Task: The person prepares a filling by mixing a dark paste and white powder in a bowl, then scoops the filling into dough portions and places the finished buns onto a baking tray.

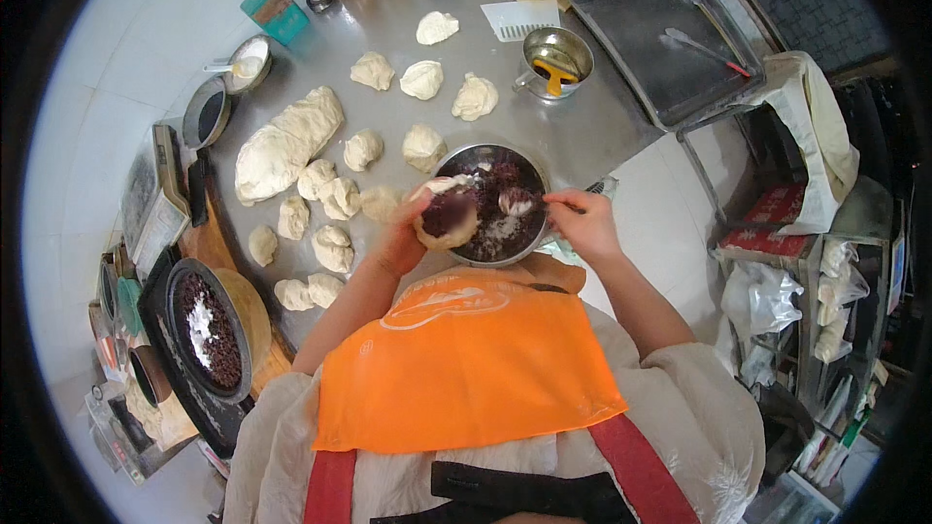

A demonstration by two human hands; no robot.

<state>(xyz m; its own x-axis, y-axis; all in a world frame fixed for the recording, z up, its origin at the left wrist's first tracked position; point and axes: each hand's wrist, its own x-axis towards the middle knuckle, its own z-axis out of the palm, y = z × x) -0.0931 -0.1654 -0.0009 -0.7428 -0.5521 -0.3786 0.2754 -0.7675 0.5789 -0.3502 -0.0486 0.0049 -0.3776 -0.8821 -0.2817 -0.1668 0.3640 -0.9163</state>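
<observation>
My left hand [402, 234] holds a cupped piece of dough [445, 239] with dark purplish filling in it, over the left side of a metal bowl [542, 182]. My right hand [586, 222] grips a spoon [515, 204] by its handle at the bowl's right rim. The spoon's head carries dark filling. More of the dark filling, with white powder or sugar on it, lies in the bowl. Several dough pieces [424, 147] are spread on the metal table to the left and beyond the bowl, near a large dough log [289, 145].
A metal cup [557, 40] with a yellow-handled tool stands beyond the bowl, beside a white scraper [518, 18]. A black tray [655, 51] holding brushes is at the upper right. At the left are a pan of dark filling [231, 335] and small bowls [207, 113].
</observation>
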